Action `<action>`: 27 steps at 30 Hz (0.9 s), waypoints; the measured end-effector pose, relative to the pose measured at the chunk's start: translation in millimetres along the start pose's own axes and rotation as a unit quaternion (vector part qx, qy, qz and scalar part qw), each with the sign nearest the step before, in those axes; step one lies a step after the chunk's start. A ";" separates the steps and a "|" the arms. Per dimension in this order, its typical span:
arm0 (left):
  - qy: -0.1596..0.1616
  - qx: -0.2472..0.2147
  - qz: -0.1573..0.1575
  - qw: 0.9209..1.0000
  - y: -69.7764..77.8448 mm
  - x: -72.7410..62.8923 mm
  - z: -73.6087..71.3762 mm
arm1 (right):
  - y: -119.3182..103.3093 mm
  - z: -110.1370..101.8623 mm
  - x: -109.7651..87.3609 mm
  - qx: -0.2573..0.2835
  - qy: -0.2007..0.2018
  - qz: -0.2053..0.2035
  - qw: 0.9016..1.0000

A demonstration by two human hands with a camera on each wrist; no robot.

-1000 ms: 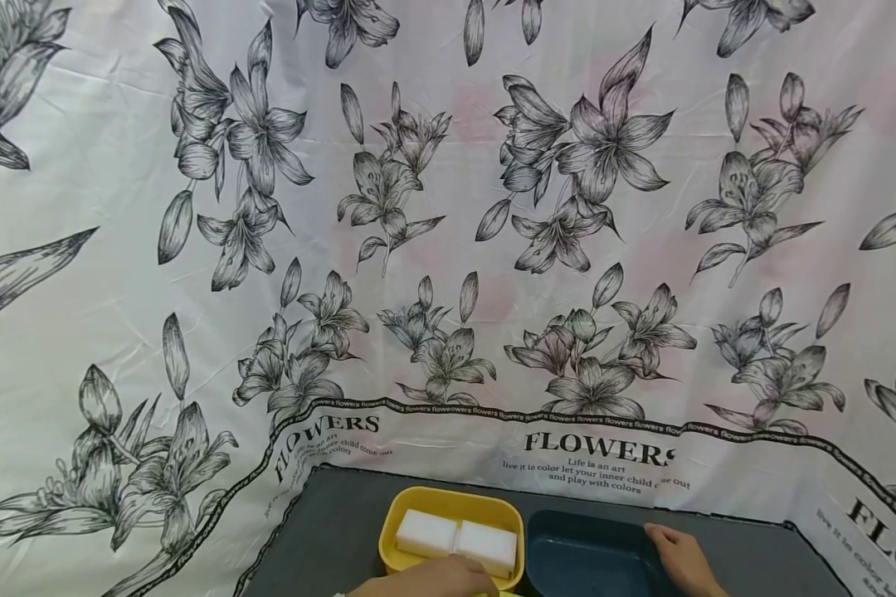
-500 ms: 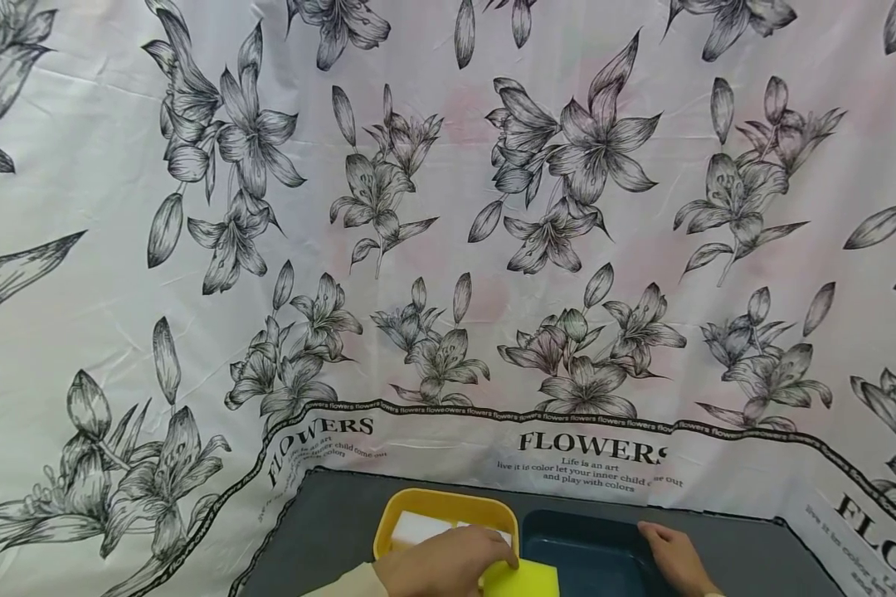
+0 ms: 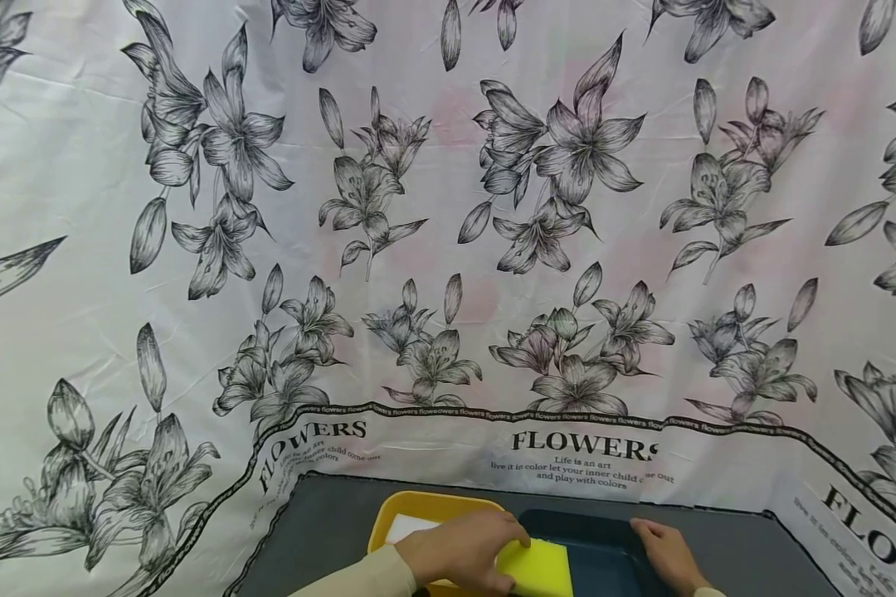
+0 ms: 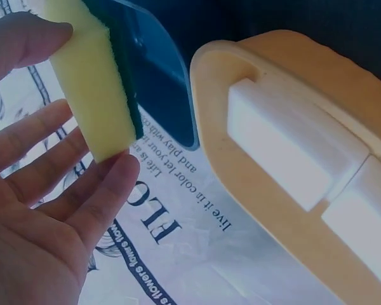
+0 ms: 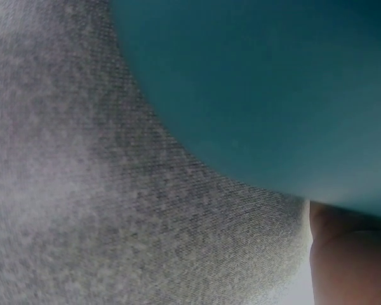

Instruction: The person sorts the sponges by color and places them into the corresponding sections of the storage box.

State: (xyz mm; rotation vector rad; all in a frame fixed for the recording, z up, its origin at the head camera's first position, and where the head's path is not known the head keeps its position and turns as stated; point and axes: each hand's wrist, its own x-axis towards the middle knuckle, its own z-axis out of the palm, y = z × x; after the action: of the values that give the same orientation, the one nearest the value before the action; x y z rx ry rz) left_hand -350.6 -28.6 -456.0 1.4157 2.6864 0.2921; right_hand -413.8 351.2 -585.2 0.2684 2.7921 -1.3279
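Yellow sponge (image 3: 541,568) pinched by left hand (image 3: 469,547), forearm (image 3: 362,575) slanting inward; right hand (image 3: 669,554) grips blue tray (image 3: 601,557) at rim.

A plain cream sleeve (image 3: 362,575) shows at the near left corner of the yellow tub (image 3: 440,501); a pale cuff (image 3: 708,592), well right of it

Flower-printed sheeting (image 3: 418,249) around a grey tabletop (image 3: 324,526) marks a screened-off workspace.

You face a pale cloth (image 3: 418,50) with black line flowers (image 3: 595,149) and faint pink patches. It hangs past the gray desk's (image 3: 317,522) far edge and both sides. Soft light falls on it. A black stripe (image 3: 518,415) runs above your desk's far corners.
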 end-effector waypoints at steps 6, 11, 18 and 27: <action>0.004 0.009 -0.008 1.000 0.8 14.1 0.1 | -0.5 -0.7 -0.5 -0.005 0.009 -0.005 1.000; 0.002 0.019 -0.018 1.000 3.9 25.2 1.1 | 1.0 -0.2 0.6 -0.002 0.012 -0.010 1.000; -0.006 0.042 -0.024 0.999 2.9 40.6 8.0 | 4.9 1.6 2.7 -0.005 0.016 -0.008 1.000; -0.014 0.057 -0.045 0.997 0.0 69.4 20.0 | 2.3 1.6 2.3 0.004 0.015 0.010 1.000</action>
State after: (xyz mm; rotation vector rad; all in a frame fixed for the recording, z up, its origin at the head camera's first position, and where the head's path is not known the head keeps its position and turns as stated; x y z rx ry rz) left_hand -386.5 31.1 -475.0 1.3116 2.7737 0.1107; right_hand -415.7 351.6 -588.2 0.3172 2.8017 -1.3414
